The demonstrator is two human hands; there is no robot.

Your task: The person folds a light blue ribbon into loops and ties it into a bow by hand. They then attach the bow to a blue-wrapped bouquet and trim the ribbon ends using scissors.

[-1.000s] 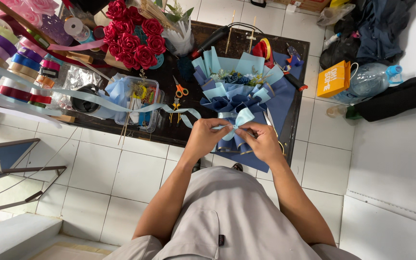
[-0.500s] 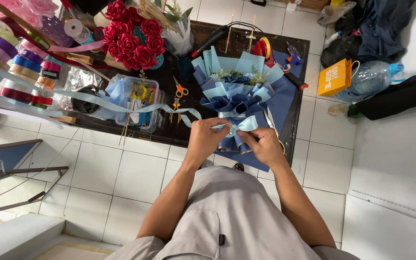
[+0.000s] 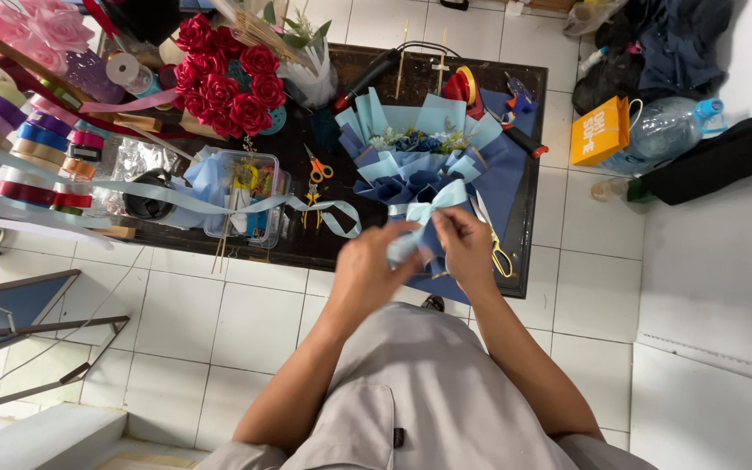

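currently both hands are working at the stem end of a blue paper bouquet (image 3: 419, 161) lying on the dark low table (image 3: 528, 218). left hand (image 3: 376, 265) is curling closed around a length of pale blue ribbon (image 3: 415, 228); the fingers are blurred, so how tightly they are pinching cannot be told. right hand (image 3: 467, 244) is closing thumb and fingers on the same ribbon, just beside the left hand and almost touching it. directly above the two grips a pale blue bow (image 3: 435, 198) is sitting against the bouquet's dark blue wrap. a long ribbon tail (image 3: 219, 202) is running away from the left-hand grip, leftward across the table toward the stacked ribbon spools (image 3: 23, 144). just left of the grip, orange-handled scissors (image 3: 317, 170) are lying on the table, and further that way a clear plastic box (image 3: 241, 196) is holding small items. beyond the box, well apart from the hands, a red rose bouquet (image 3: 224, 83) is standing. close on the right of the right hand, gold-handled scissors (image 3: 496, 248) are resting on the blue wrap paper. far right of the grip, on the white tiled floor, an orange bag (image 3: 598, 130) and a large water bottle (image 3: 668, 126) are sitting.
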